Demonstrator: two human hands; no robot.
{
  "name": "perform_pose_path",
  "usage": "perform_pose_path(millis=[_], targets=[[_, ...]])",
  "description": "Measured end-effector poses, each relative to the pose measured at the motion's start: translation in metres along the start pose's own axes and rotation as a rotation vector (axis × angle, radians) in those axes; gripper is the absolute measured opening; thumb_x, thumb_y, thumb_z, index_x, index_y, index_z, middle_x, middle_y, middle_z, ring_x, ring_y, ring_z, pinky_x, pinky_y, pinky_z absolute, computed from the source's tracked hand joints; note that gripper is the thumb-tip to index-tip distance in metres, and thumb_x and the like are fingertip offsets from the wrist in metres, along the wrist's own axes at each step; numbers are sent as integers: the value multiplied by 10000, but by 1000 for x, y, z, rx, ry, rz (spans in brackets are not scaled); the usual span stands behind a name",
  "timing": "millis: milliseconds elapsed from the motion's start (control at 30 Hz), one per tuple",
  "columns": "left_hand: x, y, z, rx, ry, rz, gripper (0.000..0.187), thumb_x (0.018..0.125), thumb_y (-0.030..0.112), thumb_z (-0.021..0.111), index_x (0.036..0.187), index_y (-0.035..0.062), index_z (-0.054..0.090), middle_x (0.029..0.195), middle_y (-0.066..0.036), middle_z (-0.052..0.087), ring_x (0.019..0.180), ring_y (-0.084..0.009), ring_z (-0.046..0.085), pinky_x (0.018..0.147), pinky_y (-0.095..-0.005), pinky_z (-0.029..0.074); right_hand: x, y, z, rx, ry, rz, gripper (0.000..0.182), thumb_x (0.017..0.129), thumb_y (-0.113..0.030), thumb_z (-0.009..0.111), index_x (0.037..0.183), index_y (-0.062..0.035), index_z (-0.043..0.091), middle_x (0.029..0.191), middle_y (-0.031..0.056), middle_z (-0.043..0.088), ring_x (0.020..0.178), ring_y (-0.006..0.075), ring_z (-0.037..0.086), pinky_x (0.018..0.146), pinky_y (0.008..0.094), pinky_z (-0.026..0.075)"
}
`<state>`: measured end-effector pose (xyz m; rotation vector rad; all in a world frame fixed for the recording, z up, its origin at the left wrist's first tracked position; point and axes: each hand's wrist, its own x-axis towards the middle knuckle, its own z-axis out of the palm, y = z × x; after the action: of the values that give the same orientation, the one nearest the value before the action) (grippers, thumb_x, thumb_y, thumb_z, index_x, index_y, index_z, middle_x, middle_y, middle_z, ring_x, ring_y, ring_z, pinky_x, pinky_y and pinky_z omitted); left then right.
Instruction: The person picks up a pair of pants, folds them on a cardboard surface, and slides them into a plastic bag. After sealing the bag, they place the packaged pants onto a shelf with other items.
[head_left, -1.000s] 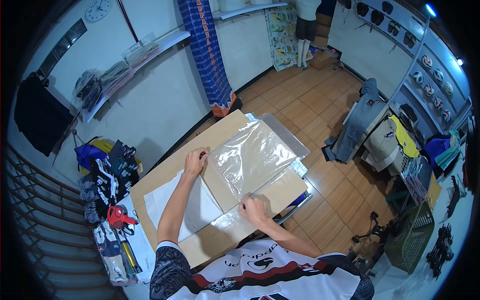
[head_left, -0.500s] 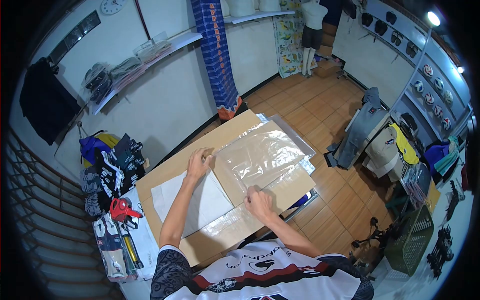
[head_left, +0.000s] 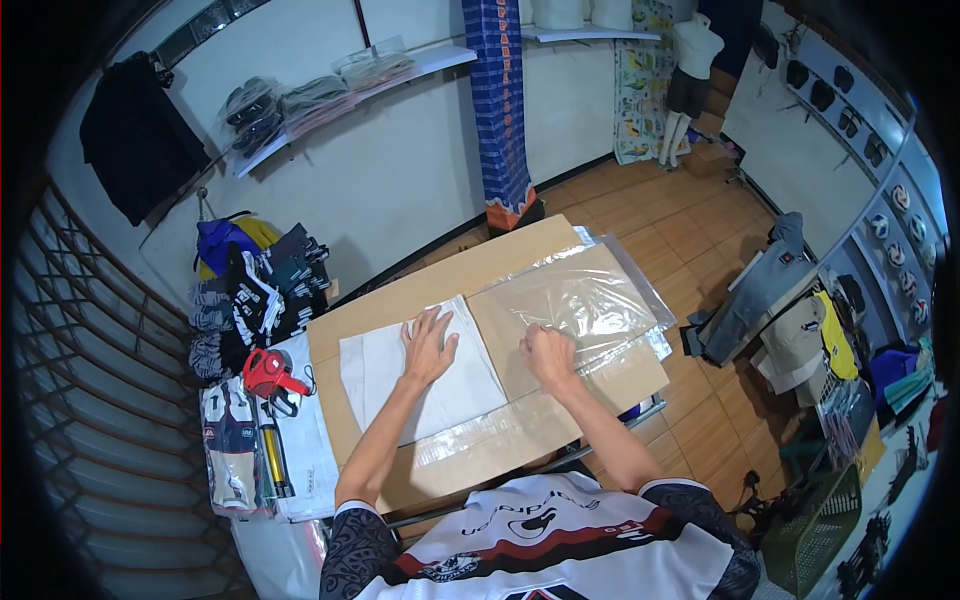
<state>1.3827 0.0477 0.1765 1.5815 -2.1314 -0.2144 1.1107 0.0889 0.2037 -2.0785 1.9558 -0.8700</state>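
My left hand (head_left: 428,345) lies with fingers spread on a folded white cloth (head_left: 450,395); its palm faces down. Beside it, to the right, my right hand (head_left: 550,352) is curled into a closed grip at the left part of a clear plastic bag (head_left: 600,300). Shiny creases run through the bag near the knuckles, and the fingertips are hidden. Cloth and bag both rest on a brown cardboard sheet (head_left: 390,488) with a strip of clear tape along its near side.
A red tape dispenser (head_left: 270,373) and a yellow-and-black pump-like tool (head_left: 273,455) lie at the left, near packed clothing (head_left: 228,450). Piled garments (head_left: 270,290) stand behind them. At the right are a green plastic basket (head_left: 815,540) and hanging clothes (head_left: 750,290).
My left hand has moved from the cloth's upper right edge to lie flat on it. My right hand has moved up from the bag's lower left corner. The camera view has shifted left.
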Motion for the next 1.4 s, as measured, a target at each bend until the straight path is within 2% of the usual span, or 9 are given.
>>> perform_pose_path(millis=[100, 400, 500, 767, 933, 1033, 1133, 1300, 1400], targets=[[1, 3, 4, -14, -19, 27, 536, 968, 393, 616, 1453, 167, 586, 1576, -131, 466, 1504, -364, 336, 1209, -659, 148, 4, -2, -6, 5, 28, 10, 258, 880, -230, 724, 734, -24, 674, 696, 215, 689, 667, 433, 692, 615, 535, 538], [19, 40, 21, -72, -119, 184, 517, 963, 401, 629, 1434, 189, 607, 1555, -120, 490, 1486, -357, 355, 1210, -631, 144, 12, -7, -22, 41, 2, 63, 245, 883, -239, 750, 776, -23, 705, 754, 229, 704, 697, 431, 704, 630, 537, 548], [27, 50, 31, -82, -66, 194, 513, 948, 399, 646, 1413, 186, 622, 1540, -172, 461, 1465, -363, 364, 1200, -622, 159, 9, -3, -16, 48, 81, 13, 288, 898, -265, 736, 741, -27, 691, 686, 195, 689, 638, 426, 681, 595, 519, 523], [46, 59, 44, -58, 50, 161, 500, 917, 368, 685, 1379, 181, 650, 1539, -227, 398, 1474, -397, 300, 1183, -600, 191, -33, -8, -32, 93, -22, 89, 107, 851, -147, 722, 869, -45, 692, 847, 179, 721, 745, 416, 703, 661, 531, 534], [30, 69, 39, -62, 84, 113, 504, 922, 368, 690, 1389, 186, 643, 1549, -227, 376, 1466, -393, 308, 1176, -599, 204, -71, 1, -35, 120, 31, 125, 185, 832, -126, 716, 1004, -88, 660, 845, 164, 715, 737, 423, 695, 667, 545, 529], [-10, 91, 20, -164, -25, 129, 512, 923, 378, 705, 1395, 190, 638, 1567, -187, 408, 1480, -380, 325, 1182, -635, 196, -86, 8, -34, 152, -30, 195, 241, 837, -141, 717, 1065, -107, 647, 824, 166, 727, 740, 426, 700, 667, 557, 528], [-50, 106, -5, -153, -294, 300, 524, 910, 409, 732, 1390, 216, 649, 1577, -114, 456, 1499, -355, 342, 1188, -682, 173, -94, 9, -28, 130, -85, 244, 258, 833, -153, 725, 1074, -110, 642, 772, 153, 728, 723, 415, 704, 660, 549, 528], [-74, 102, -5, -88, -298, 281, 481, 916, 443, 731, 1360, 264, 685, 1580, -53, 489, 1516, -334, 342, 1186, -715, 143, -91, 8, -27, 148, -84, 219, 285, 813, -158, 745, 1076, -109, 644, 715, 132, 715, 702, 390, 711, 646, 517, 532], [-73, 103, 0, -76, -273, 256, 458, 926, 447, 719, 1349, 271, 696, 1582, -56, 490, 1518, -339, 338, 1183, -719, 142, -88, 8, -32, 181, -149, 222, 277, 841, -161, 733, 1088, -112, 619, 784, 164, 739, 760, 427, 714, 676, 564, 528]])
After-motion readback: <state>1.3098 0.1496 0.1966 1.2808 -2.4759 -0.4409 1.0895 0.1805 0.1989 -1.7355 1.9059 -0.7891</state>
